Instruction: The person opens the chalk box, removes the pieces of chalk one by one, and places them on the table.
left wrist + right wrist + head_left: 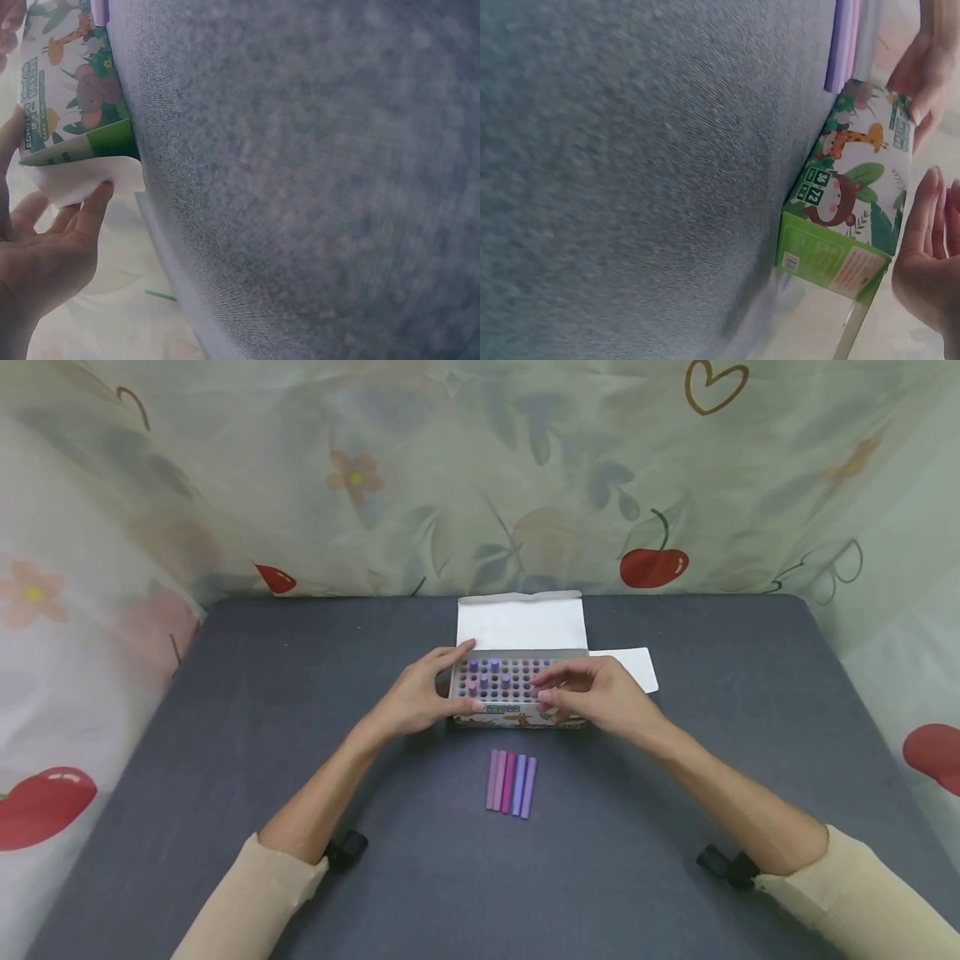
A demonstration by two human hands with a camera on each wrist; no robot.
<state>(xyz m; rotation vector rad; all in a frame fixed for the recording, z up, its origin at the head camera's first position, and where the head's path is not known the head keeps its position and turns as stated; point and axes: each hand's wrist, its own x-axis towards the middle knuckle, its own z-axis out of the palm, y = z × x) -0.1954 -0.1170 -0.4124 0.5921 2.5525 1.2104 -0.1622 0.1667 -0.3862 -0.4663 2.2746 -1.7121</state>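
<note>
A printed cardboard box (517, 717) stands on the table with its lid folded back; inside is a grey tray of holes. Several purple and pink chalk sticks (506, 680) stand up in the holes. My left hand (416, 693) holds the box's left end, thumb over the front edge and fingers towards the back. Over the tray's right part my right hand (600, 693) pinches a pinkish chalk stick, mostly hidden by the fingers. Several more chalk sticks (511, 783), pink to violet, lie side by side in front of the box.
The white lid (521, 622) leans up behind the box, and a white side flap (633, 667) sticks out at its right. A dark grey cloth covers the table (637, 877). A patterned curtain (465, 485) hangs along the far edge and both sides.
</note>
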